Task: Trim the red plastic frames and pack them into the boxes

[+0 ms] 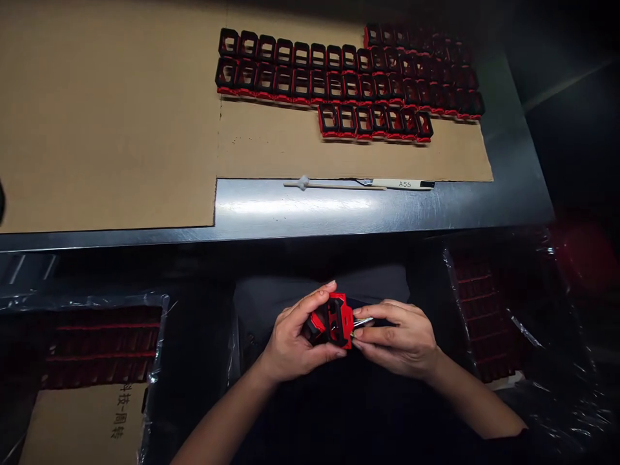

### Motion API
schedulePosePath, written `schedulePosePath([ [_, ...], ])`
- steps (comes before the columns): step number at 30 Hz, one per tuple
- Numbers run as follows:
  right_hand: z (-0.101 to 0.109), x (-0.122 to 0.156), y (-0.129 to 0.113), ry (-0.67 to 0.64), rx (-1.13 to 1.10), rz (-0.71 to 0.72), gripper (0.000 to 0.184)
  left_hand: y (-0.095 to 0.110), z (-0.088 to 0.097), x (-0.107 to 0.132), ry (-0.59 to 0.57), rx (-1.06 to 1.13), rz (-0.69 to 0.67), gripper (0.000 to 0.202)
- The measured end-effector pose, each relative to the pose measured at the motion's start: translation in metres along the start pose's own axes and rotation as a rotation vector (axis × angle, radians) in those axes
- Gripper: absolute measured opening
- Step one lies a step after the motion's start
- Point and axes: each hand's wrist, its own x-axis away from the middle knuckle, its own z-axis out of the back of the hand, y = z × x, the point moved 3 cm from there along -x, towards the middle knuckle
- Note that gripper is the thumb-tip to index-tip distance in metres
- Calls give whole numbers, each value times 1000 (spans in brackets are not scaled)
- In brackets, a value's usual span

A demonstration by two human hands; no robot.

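Left hand [295,339]: fingers curled around a red-and-black rectangular plastic frame [347,316], held in front of the body, just off the grey metal desk [290,210].
Right hand [409,339]: fingers pinching what seems a slim silvery metal tool [363,321] at the frame's red side; its tip is hard to make out.
Desk top: flat brown cardboard sheet [121,129] bearing rows of similar red-and-black frames [349,75].
Near strip: thin wooden stick [339,186] with white fluff [303,183], beside a cream-coloured handle marked A55 [394,184].
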Motion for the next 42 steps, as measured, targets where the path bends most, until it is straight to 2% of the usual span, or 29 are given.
schedulePosePath([
  [12,-1,-5,-6,-69,90,26,4,-2,4,3,15,-30,21,84],
  [42,-3,-5,-10,-74,99,18,6,-3,5,4,40,4,25,84],
])
